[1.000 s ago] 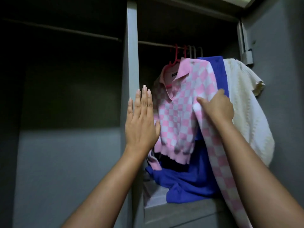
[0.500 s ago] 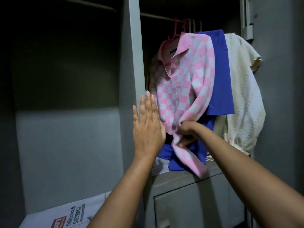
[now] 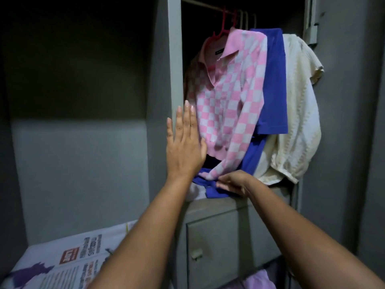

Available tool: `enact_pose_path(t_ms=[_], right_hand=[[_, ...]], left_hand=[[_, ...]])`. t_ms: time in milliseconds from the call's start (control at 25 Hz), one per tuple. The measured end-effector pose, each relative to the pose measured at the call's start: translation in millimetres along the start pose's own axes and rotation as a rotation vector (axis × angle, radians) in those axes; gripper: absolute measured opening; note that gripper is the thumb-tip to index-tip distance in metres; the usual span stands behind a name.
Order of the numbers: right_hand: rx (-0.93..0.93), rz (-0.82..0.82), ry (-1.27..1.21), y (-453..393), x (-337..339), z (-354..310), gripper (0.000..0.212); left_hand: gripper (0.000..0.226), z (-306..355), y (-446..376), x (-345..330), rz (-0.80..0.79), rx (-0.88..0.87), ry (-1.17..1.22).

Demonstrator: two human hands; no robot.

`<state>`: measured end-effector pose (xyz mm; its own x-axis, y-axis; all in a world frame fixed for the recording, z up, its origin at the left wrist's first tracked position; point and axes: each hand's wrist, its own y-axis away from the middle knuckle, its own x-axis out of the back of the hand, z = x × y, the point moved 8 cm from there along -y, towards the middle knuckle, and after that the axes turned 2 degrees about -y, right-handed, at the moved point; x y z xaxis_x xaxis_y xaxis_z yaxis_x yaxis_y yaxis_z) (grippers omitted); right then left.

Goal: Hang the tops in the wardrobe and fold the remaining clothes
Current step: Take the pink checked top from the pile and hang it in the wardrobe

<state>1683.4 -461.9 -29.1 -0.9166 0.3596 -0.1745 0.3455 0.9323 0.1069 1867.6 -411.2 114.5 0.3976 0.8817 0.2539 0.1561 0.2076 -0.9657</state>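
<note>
Right hand (image 3: 233,182) now lower, pinching checked top (image 3: 229,97) sleeve end; left hand (image 3: 185,142) still flat, fingers straight.

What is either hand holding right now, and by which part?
The left hand holds nothing; it lies flat against the wardrobe divider. The right hand touches the end of the pink checked top's sleeve; whether it has a grip cannot be told.

Both forearms are bare from the lower edge of the view to the wrists, with no sleeve over them. The left hand (image 3: 184,140) has short, pale, glossy nails. The right hand (image 3: 234,182) wears no glove or watch.
</note>
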Motion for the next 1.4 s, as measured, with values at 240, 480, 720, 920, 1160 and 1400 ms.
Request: enact_pose_path(t_ms=[240,480,720,920,1160,1400], right_hand=[[0.023,0.256,0.017,135.7,105.4,50.6,0.011],[-0.147,0.345,0.21,319.4,204.7,121.5,0.022],[-0.159,0.561,0.178,504.7,331.9,120.6,0.017],[-0.113,0.914,0.194,665.9,452.3,101.2,0.048],[-0.079,1.103,0.133,782.9,546.1,91.4,0.065],[-0.005,1.078,0.136,774.5,619.5,76.9,0.076]], left_hand=[[0.072,31.3,106.0,20.7,-0.288,0.092,0.544],[0.062,149.2,259.2,90.4,-0.922,0.733,1.284],[0.059,304.5,274.2,207.7,-1.112,0.593,1.549],[0.064,437.2,272.2,294.0,-1.25,0.445,1.762],[0.067,557.8,272.2,357.2,-1.348,0.333,1.898],[0.068,660.5,268.1,346.4,-1.368,0.268,1.954]])
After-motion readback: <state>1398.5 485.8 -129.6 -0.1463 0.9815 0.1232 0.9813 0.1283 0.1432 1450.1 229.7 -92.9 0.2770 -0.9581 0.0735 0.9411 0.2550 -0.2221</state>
